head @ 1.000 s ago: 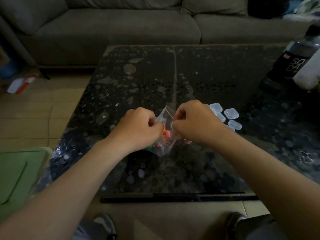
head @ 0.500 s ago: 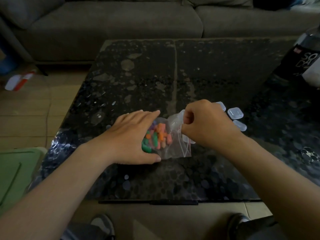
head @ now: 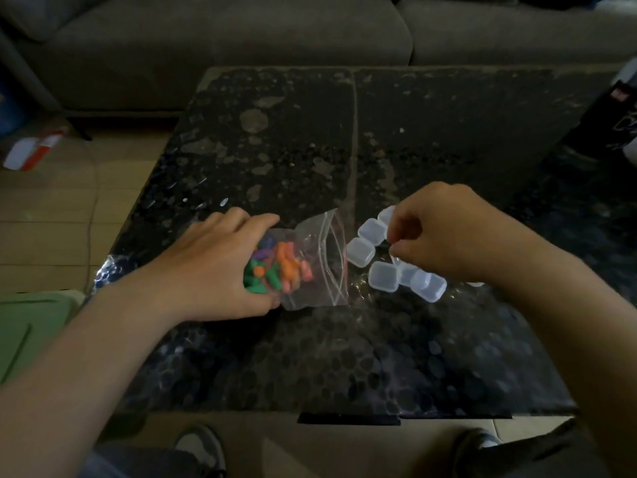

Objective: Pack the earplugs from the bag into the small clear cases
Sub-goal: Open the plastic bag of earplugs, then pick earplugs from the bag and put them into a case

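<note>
Dark speckled table (head: pixel 413 150) carries it all: one clear zip bag (head: pixel 320 270) lies flat at its middle, with the earplugs (head: pixel 279 267) heaped in its left end, orange, green, purple and pink, too tangled to count. The left hand (head: pixel 213 263) clasps that filled end between thumb and fingers. Just right of the bag sit the cases (head: pixel 382 276), six plainly shown, perhaps a seventh under the wrist, all seemingly empty. The right hand (head: pixel 448 232) hovers over them, fingers curled; whether it pinches one I cannot tell. Packing seems barely begun: next, pick one case and open it. Behind stands a grey sofa (head: pixel 241 29)
</note>
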Motion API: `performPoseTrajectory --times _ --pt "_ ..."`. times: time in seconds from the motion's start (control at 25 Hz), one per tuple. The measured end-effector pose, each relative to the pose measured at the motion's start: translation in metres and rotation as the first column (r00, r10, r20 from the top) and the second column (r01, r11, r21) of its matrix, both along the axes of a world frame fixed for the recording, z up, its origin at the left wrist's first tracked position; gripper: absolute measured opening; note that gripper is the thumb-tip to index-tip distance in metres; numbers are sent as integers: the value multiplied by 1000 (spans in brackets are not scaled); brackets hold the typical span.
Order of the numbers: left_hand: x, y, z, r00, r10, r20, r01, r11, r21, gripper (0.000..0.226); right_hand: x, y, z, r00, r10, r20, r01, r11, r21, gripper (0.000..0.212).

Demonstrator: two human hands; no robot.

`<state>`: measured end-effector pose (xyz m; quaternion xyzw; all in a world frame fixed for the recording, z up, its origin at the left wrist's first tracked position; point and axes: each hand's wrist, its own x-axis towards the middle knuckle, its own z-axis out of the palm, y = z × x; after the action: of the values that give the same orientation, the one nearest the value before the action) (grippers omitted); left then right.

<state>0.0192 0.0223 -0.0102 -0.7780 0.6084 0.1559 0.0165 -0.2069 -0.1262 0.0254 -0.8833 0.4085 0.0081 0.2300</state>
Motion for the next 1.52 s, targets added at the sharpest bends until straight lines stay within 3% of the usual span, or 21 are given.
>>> performPoseTrajectory --times 0.04,0.2,0.44,0.56,0.68,0.76,0.84,1.08,1.24,1.52 --pt "-2 0 -1 1000 -13 -6 13 1000 -4 118 -2 1 1 996 56 -65 -57 998 -11 3" --pt "-13 -1 -3 997 -81 -16 81 997 -20 122 -1 12 -2 950 205 -236 -223 973 -54 20" --pt "-22 -3 -12 980 -198 -13 194 970 -147 122 7 16 -22 931 231 -283 -286 943 -172 24" --pt "-27 -3 -13 971 -232 -59 204 932 -298 104 4 12 -10 968 214 -134 -220 975 -35 15" --pt "-32 -2 -13 937 -247 -245 68 820 -568 56 0 7 4 971 170 165 -179 983 39 19" --pt "-42 -3 -8 834 -238 -497 -154 765 -626 30 2 11 7 918 149 368 -196 976 95 23" --pt "-53 -3 -3 669 -222 -709 -340 758 -557 17 7 18 3 870 140 473 -217 970 111 29" --pt "-62 -7 0 486 -186 -854 -507 736 -449 12 15 27 -3 800 58 598 -226 951 210 23" --pt "-62 -8 -3 504 -225 -833 -511 700 -499 18 18 31 0 754 -49 655 -198 934 298 9" --pt "-64 -8 -4 529 -229 -818 -514 680 -523 22 20 36 -2 758 -113 642 -159 923 350 18"
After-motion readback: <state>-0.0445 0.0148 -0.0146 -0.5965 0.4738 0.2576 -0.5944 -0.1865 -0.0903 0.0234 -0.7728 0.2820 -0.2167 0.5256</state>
